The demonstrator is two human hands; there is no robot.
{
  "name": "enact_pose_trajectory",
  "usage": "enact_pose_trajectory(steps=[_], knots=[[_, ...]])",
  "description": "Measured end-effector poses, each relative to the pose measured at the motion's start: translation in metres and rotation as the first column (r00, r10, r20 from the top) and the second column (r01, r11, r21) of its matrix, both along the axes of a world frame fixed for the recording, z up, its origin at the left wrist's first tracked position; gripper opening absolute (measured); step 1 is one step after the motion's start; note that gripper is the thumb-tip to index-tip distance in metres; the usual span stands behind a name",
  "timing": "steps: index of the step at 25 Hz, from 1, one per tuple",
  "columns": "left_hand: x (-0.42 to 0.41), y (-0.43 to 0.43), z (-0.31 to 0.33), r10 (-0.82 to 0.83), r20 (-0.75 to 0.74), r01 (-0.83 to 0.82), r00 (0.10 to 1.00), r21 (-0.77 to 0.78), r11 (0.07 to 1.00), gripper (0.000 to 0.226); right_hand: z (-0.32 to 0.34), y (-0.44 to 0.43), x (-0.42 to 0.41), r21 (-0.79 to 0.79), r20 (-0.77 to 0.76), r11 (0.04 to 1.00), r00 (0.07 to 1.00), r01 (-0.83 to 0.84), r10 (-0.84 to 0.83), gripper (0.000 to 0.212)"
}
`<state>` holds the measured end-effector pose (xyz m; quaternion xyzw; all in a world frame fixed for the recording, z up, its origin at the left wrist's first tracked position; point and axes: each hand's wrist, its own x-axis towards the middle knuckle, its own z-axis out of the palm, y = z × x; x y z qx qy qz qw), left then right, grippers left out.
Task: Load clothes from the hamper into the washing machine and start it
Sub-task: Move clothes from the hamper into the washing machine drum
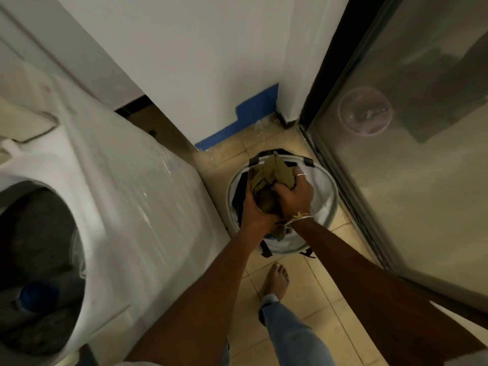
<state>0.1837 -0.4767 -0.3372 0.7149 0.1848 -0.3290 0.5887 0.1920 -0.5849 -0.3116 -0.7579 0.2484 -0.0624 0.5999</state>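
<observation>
A round white hamper (326, 191) with black handles stands on the tiled floor right of the washing machine. Both my hands are over its mouth, holding a bunched olive-green garment (274, 173). My left hand (254, 207) grips its lower left side. My right hand (295, 194), with a ring and a wrist bracelet, clasps it from the right. Dark clothes show inside the hamper under the garment. The white top-loading washing machine (126, 186) fills the left; its open drum (37, 260) holds dark clothes and something blue.
A white wall with a blue painted base (237, 128) stands behind the hamper. A dark-framed glass sliding door (412, 159) runs along the right. My bare foot (274, 281) and jeans leg stand on the beige tiles in front of the hamper.
</observation>
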Motion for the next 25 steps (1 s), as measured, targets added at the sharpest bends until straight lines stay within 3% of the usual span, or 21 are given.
enact_pose_trajectory(steps=[2,4,7,9,10,11,13,17,21,24,25], knots=[[0.008,0.007,0.041,0.029,0.135,-0.028,0.99,-0.013,1.0,0.106,0.044,0.005,0.009,0.093,0.027,0.993,0.997,-0.07,0.067,0.04],[0.013,0.02,0.084,0.143,0.177,-0.113,0.974,-0.167,0.979,0.084,0.087,0.01,0.015,0.111,0.08,0.975,0.98,-0.19,0.182,0.046],[0.019,0.04,0.164,0.368,0.137,-0.303,0.92,-0.348,0.887,0.039,0.138,0.016,0.015,-0.001,0.195,0.981,0.962,-0.194,0.19,0.039],[0.023,0.056,0.216,0.494,0.02,-0.432,0.869,-0.455,0.779,0.03,0.159,0.02,0.014,0.079,0.125,0.984,0.981,-0.158,0.148,0.052],[0.025,0.068,0.239,0.523,-0.04,-0.466,0.852,-0.516,0.719,0.032,0.173,0.029,0.012,0.288,0.027,0.94,0.983,-0.18,0.18,0.062],[0.027,0.084,0.259,0.528,-0.085,-0.476,0.845,-0.567,0.672,0.033,0.185,0.039,0.008,0.547,-0.085,0.822,0.966,-0.161,0.246,0.071],[0.026,0.127,0.293,0.53,-0.125,-0.475,0.839,-0.644,0.6,0.03,0.213,0.072,-0.01,0.836,-0.161,0.539,0.897,-0.098,0.412,0.078],[0.009,0.236,0.321,0.582,-0.129,-0.484,0.803,-0.711,0.51,0.039,0.275,0.171,-0.019,0.942,-0.022,0.301,0.866,-0.149,0.5,0.065],[-0.025,0.343,0.313,0.71,-0.169,-0.587,0.684,-0.705,0.398,0.037,0.302,0.288,-0.011,0.929,-0.047,0.325,0.814,-0.178,0.58,0.037],[-0.059,0.407,0.294,0.836,-0.16,-0.739,0.525,-0.573,0.355,0.036,0.283,0.367,-0.015,0.888,-0.175,0.436,0.77,-0.145,0.613,0.033],[-0.069,0.422,0.281,0.861,-0.162,-0.8,0.481,-0.484,0.356,0.04,0.268,0.388,-0.016,0.851,-0.254,0.512,0.766,-0.113,0.59,0.03]])
